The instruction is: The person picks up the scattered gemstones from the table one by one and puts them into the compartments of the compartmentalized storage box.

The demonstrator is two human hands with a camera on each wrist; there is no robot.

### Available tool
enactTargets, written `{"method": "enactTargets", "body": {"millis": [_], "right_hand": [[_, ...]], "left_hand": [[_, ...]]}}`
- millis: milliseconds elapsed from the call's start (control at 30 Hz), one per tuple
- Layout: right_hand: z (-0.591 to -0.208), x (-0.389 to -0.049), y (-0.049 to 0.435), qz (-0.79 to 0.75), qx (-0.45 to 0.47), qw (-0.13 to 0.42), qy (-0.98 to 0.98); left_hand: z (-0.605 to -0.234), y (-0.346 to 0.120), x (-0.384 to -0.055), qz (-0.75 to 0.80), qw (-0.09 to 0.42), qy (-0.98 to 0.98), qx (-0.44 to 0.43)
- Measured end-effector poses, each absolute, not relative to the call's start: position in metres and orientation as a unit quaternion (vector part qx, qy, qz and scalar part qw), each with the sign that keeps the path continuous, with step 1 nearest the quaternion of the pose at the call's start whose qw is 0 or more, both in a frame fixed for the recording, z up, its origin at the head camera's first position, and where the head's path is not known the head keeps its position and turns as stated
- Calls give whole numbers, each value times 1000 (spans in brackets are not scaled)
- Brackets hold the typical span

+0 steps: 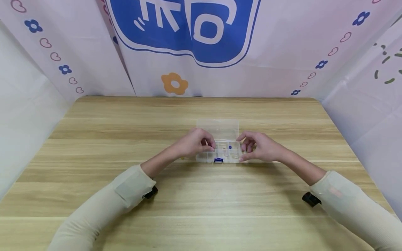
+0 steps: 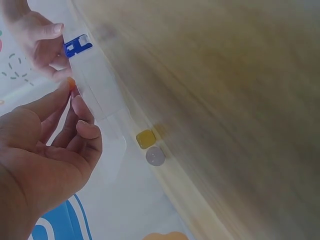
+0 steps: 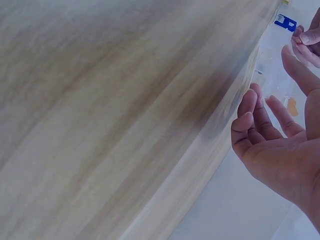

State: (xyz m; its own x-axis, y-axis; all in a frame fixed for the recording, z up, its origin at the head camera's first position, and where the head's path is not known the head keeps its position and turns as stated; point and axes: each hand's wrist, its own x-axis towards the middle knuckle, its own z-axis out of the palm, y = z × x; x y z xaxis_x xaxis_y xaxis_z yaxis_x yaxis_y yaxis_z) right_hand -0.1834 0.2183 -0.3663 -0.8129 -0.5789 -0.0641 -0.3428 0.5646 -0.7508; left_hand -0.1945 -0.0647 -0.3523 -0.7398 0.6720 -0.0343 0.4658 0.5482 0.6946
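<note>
A clear plastic compartment box (image 1: pixel 202 156) lies on the table with its lid (image 1: pixel 217 128) folded back and a blue clasp (image 1: pixel 218 160) at its front. Small items sit in its compartments, one of them a blue piece (image 1: pixel 230 147). My left hand (image 1: pixel 201 142) is over the left part of the box. Between its thumb and index finger it pinches a small orange bead (image 2: pixel 71 82). At the box's right side is my right hand (image 1: pixel 259 146), thumb and index finger spread along the edge, other fingers loosely bent, with nothing seen in its grasp.
To the left of the box, a yellow square bead (image 2: pixel 146 139) and a greyish round bead (image 2: pixel 155 156) lie on the wooden table (image 1: pixel 201 198). A printed cloth (image 1: pixel 276 69) hangs behind the table, with white cloth at both sides.
</note>
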Motion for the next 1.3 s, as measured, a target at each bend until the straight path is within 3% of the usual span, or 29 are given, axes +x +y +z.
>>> {"method": "enactTargets", "body": {"millis": [600, 1300], "right_hand": [[-364, -182, 218, -384, -265, 162, 869], [-365, -182, 218, -384, -268, 161, 869]], "left_hand": [[-351, -71, -194, 359, 168, 858, 325], [-352, -133, -192, 371, 117, 865, 318]]}}
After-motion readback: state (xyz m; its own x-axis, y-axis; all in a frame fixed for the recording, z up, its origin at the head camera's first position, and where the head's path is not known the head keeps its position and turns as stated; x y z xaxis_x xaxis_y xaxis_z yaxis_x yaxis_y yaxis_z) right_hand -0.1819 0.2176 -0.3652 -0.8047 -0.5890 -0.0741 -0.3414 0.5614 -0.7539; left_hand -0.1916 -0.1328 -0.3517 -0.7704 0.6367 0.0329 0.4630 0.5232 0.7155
